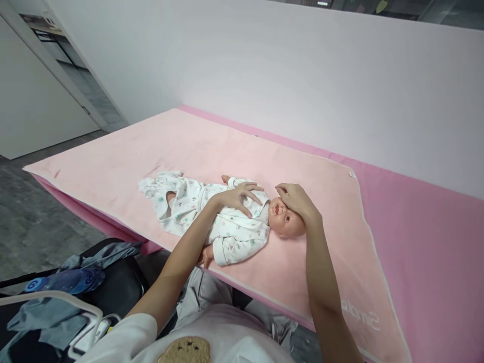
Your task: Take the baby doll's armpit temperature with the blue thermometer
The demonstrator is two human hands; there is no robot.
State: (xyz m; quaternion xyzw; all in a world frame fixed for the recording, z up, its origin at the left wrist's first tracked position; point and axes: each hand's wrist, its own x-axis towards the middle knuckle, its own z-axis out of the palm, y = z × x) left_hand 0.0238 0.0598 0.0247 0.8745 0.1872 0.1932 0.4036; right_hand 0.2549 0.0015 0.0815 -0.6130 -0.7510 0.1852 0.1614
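Observation:
A baby doll (285,222) lies on its back on a pale pink mat (212,141), its head toward the right. It wears a white patterned top (238,229) and matching trousers (185,199); the trouser legs are bunched at the left. My left hand (242,196) rests on the doll's chest with its fingers spread. Across the top of the doll's head lies my right hand (297,196), curved over the forehead and covering one eye. The thumb and fingertips of that hand come close together beyond the head, and nothing shows in them.
A pink cloth (427,242) lies under the mat, against a white wall (302,75). At the lower left, a black chair (124,282) holds a blue-labelled water bottle (68,281) and grey cloth (49,317). A white curved frame (83,307) stands beside me.

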